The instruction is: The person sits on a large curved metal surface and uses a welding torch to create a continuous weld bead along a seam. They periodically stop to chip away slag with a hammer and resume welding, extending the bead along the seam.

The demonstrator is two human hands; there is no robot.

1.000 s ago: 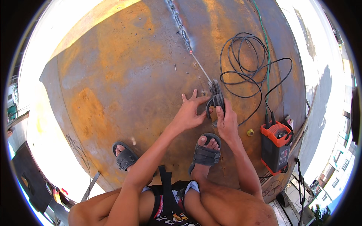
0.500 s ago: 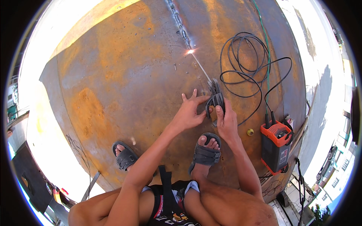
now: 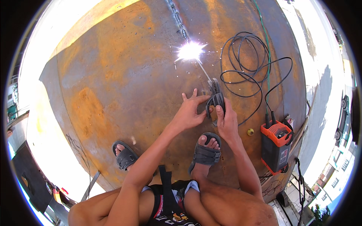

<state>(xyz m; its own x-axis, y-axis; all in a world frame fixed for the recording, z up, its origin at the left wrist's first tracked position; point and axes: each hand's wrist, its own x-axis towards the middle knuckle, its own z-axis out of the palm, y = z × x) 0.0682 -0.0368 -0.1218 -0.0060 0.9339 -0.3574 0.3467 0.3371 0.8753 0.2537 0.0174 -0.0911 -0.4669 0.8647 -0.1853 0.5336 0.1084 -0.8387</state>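
Note:
A black electrode holder (image 3: pixel 216 98) is wrapped in my right hand (image 3: pixel 227 119), its thumb lying along the near side. My left hand (image 3: pixel 191 110) meets the holder's lever from the left with finger and thumb, while two other fingers stretch out over the plate. From the holder's jaws a thin welding rod (image 3: pixel 204 70) slants up and left. At its tip a white arc (image 3: pixel 190 51) flares with sparks, hiding the rod's end and the metal there. Beyond the glare, a dark weld bead (image 3: pixel 177 16) runs away along a seam in the rusty steel plate (image 3: pixel 124 71).
Coiled black cable (image 3: pixel 241 71) lies right of the holder, with a green cable (image 3: pixel 267 49) alongside. An orange and black welding machine (image 3: pixel 276 147) stands at the right near the plate's edge. My sandalled feet (image 3: pixel 206 150) rest on the plate; a small yellowish round thing (image 3: pixel 250 132) sits nearby.
The small glow at the rod tip has grown into a large white flare with flying sparks. Both hands and the holder stay almost still.

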